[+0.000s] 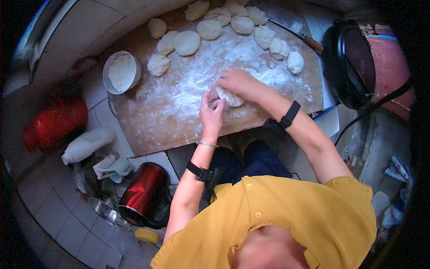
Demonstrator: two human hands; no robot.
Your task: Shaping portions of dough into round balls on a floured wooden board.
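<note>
A piece of white dough [230, 98] is between my two hands, low over the floured wooden board [161, 131]. My left hand [212, 109] touches its left side with thumb and fingers. From above and the right, my right hand [238, 82] curls its fingers over the dough's far edge. Whether the dough rests on the board or is lifted a little, I cannot tell. Beyond my hands, several floured dough pieces [187, 43] lie in an arc along the far part of the board. Some are flattened rounds, others are lumpier, such as the dough piece [295, 63] at the right end.
A bowl of flour [121, 73] stands at the board's left edge. A wooden-handled knife [312, 43] lies at the far right, close to a black round appliance [351, 65]. To the left are a white plastic bottle [89, 144], a red kettle [144, 195] and a red container [58, 121].
</note>
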